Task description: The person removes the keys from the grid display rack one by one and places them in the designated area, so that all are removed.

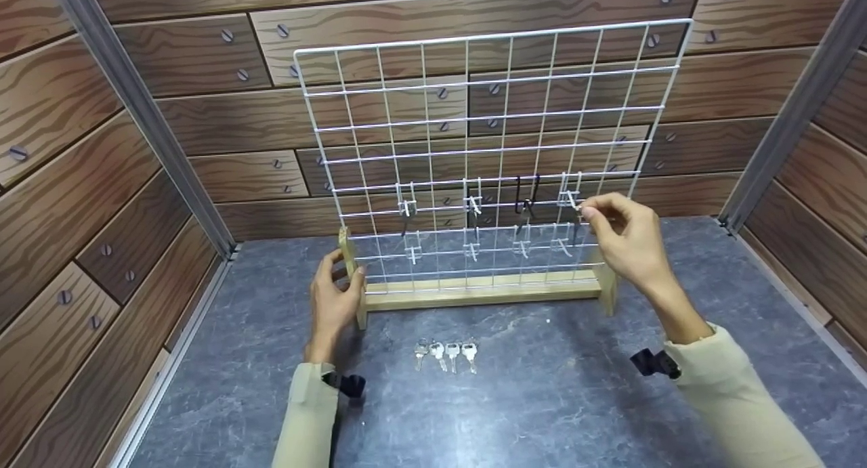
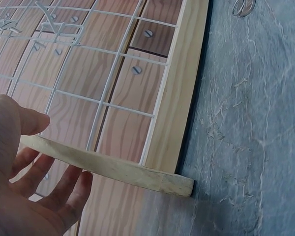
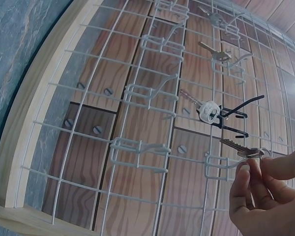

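Note:
My right hand [image 1: 630, 238] pinches a key [image 3: 243, 149] by its ring end, at the upper white hook [image 3: 221, 167] on the grid's right side. The blade of that key points away from the fingertips. Beside it, another key [image 3: 209, 112] hangs on a black hook [image 3: 231, 115]. Further keys [image 3: 217, 54] hang on white hooks along the same row. My left hand [image 1: 335, 302] holds the left wooden upright [image 2: 103, 164] of the stand, thumb on one face and fingers on the other. The white wire grid [image 1: 467, 122] stands upright in this wooden base [image 1: 484, 295].
Several loose keys [image 1: 452, 354] lie in a row on the grey marbled table [image 1: 474, 414] in front of the stand. A lower row of white hooks [image 3: 140, 150] on the grid carries no keys. Wood-patterned panels [image 1: 230, 122] rise behind and on both sides.

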Demonstrator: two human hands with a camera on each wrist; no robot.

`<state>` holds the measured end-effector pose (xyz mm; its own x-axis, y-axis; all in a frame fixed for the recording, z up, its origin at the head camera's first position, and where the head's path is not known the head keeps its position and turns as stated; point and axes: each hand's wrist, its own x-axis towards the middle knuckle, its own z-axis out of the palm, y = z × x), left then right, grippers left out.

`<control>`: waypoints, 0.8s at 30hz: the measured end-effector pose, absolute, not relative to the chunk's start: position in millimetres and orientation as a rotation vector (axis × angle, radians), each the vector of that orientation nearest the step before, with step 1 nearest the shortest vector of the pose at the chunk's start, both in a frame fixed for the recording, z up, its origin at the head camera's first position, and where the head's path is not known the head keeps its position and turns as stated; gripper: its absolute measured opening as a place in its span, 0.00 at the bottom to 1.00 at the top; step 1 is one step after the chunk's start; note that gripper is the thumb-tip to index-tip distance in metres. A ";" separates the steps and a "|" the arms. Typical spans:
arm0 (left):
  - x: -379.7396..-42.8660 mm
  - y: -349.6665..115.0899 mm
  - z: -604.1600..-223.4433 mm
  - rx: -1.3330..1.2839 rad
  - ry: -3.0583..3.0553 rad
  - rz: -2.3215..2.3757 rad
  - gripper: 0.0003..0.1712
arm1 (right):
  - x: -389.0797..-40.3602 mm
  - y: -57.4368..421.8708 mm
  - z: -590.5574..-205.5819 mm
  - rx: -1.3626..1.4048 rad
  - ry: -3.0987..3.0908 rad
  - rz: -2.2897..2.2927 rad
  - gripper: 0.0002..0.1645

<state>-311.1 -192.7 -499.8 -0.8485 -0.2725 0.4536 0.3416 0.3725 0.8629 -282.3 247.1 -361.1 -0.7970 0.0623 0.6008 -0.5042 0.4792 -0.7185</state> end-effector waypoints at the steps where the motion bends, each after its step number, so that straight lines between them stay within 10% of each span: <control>1: -311.1 -192.8 -500.0 -0.059 -2.105 -1.506 0.26 | -281.0 246.9 -360.9 0.367 -2.161 1.316 0.07; 24: -311.1 -192.7 -500.5 -0.076 -2.096 -1.495 0.26 | -250.9 244.6 -359.4 0.501 -2.212 1.365 0.06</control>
